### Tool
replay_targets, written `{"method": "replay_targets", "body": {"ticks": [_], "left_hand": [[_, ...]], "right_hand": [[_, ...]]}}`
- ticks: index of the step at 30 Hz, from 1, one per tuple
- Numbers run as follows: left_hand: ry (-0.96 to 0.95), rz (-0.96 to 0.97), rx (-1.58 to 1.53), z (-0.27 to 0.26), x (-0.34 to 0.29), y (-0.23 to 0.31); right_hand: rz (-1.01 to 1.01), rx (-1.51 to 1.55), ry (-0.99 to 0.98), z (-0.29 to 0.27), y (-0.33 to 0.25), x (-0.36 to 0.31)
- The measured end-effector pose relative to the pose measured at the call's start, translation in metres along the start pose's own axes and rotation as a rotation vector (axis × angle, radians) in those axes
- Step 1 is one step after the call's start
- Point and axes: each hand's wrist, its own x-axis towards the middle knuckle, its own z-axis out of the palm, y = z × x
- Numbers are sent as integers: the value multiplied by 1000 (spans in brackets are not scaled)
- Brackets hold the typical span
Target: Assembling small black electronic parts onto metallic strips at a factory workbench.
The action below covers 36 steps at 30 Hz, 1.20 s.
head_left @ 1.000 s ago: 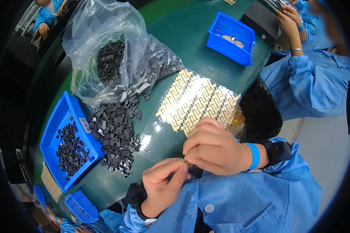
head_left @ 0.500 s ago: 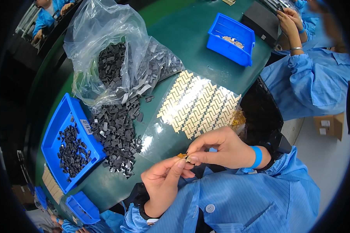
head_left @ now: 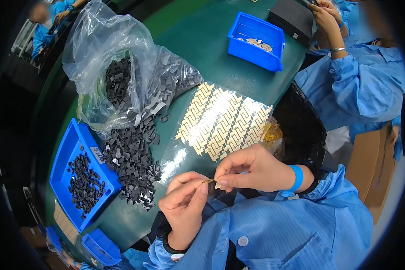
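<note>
At the desk's [head_left: 202, 33] near edge, in front of the jacket, the left hand [head_left: 183, 209] pinches a thin amber strip [head_left: 208, 181] between thumb and finger, while the right hand [head_left: 258, 173] pinches a small pale piece [head_left: 218, 185]; whether the two are joined is too small to tell. A loosened pinch could drop either past the edge, and a sweep of the right wrist could disturb the rows of pale pieces on the clear sheet [head_left: 170, 170]. Toward the far edge, a blue bin [head_left: 255, 57] holds pale bits [head_left: 259, 44]. Toward the left edge, a blue tray [head_left: 60, 179] holds dark pieces [head_left: 86, 185], beside a dark heap [head_left: 132, 157] below an open plastic bag [head_left: 114, 29] of similar pieces
</note>
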Motion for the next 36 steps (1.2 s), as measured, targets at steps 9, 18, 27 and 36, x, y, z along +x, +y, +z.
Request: {"method": "replay_targets", "body": {"ticks": [9,18,27,36], "left_hand": [[23,220,245,4,0,-1],[42,238,264,6,-4,0],[122,169,114,12,-8,-7],[137,-19,-209,4,-3,-2]], "right_hand": [[95,274,-10,5,5,4],[95,345,11,11,3,0],[89,360,58,17,7,-3],[38,-113,144,-40,-12,-21]]}}
